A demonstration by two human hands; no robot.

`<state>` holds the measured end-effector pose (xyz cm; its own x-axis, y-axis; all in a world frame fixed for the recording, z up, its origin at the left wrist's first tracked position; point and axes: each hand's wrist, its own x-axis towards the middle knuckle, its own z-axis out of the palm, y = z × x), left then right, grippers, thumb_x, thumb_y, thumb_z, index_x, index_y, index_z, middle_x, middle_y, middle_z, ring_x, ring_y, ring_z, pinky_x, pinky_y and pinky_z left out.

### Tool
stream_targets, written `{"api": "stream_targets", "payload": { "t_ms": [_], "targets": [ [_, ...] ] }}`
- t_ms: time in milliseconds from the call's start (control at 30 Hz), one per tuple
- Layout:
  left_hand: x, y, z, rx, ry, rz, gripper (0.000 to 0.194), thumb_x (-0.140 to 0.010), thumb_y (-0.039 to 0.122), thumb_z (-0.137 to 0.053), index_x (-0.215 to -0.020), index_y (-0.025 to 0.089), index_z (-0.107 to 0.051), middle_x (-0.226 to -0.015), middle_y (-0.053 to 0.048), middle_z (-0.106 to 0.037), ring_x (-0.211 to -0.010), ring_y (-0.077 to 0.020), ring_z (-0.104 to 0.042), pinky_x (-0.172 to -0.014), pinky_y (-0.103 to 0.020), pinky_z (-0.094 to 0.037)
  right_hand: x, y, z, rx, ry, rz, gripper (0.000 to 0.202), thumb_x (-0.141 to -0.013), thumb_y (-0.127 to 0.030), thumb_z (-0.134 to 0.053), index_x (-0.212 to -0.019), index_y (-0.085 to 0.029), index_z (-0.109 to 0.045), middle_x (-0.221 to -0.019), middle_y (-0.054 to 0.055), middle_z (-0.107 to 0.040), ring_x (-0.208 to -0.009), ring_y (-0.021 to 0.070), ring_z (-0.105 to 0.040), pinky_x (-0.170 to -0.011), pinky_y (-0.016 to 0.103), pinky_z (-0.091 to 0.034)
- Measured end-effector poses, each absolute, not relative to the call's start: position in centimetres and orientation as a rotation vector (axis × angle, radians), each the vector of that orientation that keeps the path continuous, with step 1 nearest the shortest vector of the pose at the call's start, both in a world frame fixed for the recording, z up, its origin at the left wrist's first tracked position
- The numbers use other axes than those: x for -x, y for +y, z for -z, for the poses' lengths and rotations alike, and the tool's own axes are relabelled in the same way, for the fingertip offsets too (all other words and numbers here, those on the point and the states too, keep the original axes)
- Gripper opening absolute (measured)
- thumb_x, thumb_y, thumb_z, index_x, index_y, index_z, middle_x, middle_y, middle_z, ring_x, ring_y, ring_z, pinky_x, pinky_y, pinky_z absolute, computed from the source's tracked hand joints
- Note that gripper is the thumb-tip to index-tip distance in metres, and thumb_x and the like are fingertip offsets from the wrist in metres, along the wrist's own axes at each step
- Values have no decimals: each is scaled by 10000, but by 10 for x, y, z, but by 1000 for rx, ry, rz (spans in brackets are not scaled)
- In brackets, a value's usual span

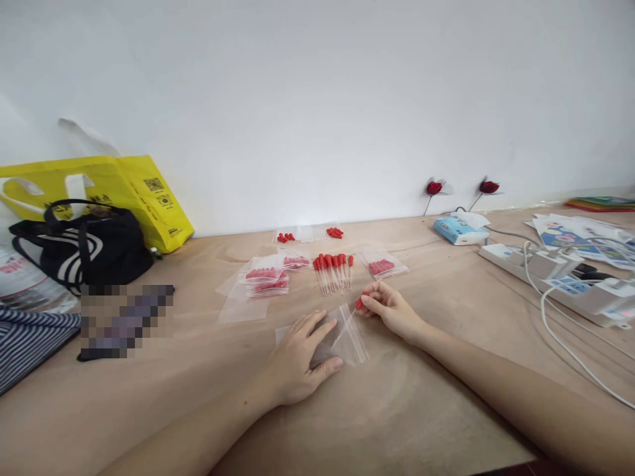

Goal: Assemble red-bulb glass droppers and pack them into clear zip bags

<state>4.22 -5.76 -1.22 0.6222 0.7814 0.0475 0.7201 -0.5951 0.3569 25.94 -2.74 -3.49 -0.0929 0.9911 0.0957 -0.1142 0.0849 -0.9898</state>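
My right hand (389, 309) pinches a glass dropper by its red rubber bulb (360, 303). The dropper's clear tube slants down to the left, over or inside a small zip bag (353, 342); I cannot tell which. With fingers spread, my left hand (303, 357) lies across the left part of that bag and covers some of it. Beyond the hands, several red-capped droppers (335, 268) lie side by side in a row. To their left are zip bags of droppers (266, 281) on flat clear bags (243, 307); another filled bag (381, 266) lies to their right.
More bags with red bulbs (335, 233) lie by the wall. At right are a tissue pack (459, 230), a power strip (560, 284) with loose white cables, and papers (575, 235). At left stand a yellow bag (159, 205) and a black bag (116, 248).
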Motion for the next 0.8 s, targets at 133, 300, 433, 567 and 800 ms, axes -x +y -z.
{"api": "stream_targets", "payload": {
  "t_ms": [133,300,433,567,800],
  "targets": [
    [-43,-58,12,-2517,1241,-317,543,-809,474,-418,-1289,231,-349,-1379,-67,-304,-1254,-257,-272,-1000,-435,-301,-262,-31,35,973,-1539,-1253,229,-671,-368,-639,-744,-189,-515,-667,-13,-594,-583,100,-520,-574,247,-396],
    [-45,-54,14,-2542,1226,-340,544,-812,487,-407,-1285,224,-356,-1370,-74,-317,-1249,-264,-278,-1004,-444,-289,-264,-32,35,986,-1781,-1094,209,-663,-367,-652,-720,-187,-561,-814,21,-593,-731,143,-540,-685,298,-421],
    [-55,-48,17,-2572,1210,-403,525,-809,482,-417,-1261,218,-387,-1344,-79,-354,-1230,-265,-306,-993,-448,-298,-263,-32,33,990,-2004,-906,145,-663,-327,-657,-680,-193,-605,-868,28,-596,-867,175,-534,-822,339,-385],
    [-60,-43,14,-2596,1197,-522,501,-780,468,-472,-1207,207,-444,-1263,-87,-433,-1156,-262,-397,-948,-436,-353,-266,-28,33,1033,-2032,-912,141,-675,-314,-647,-677,-174,-627,-825,30,-606,-812,158,-545,-779,298,-403],
    [-26,-45,6,-2527,1096,-420,428,-776,390,-500,-1167,215,-487,-1265,-73,-446,-1126,-232,-450,-955,-393,-369,-276,-22,34,1141,-1917,-1002,195,-666,-348,-647,-679,-153,-636,-721,22,-598,-668,128,-536,-628,242,-422]
  ]
}}
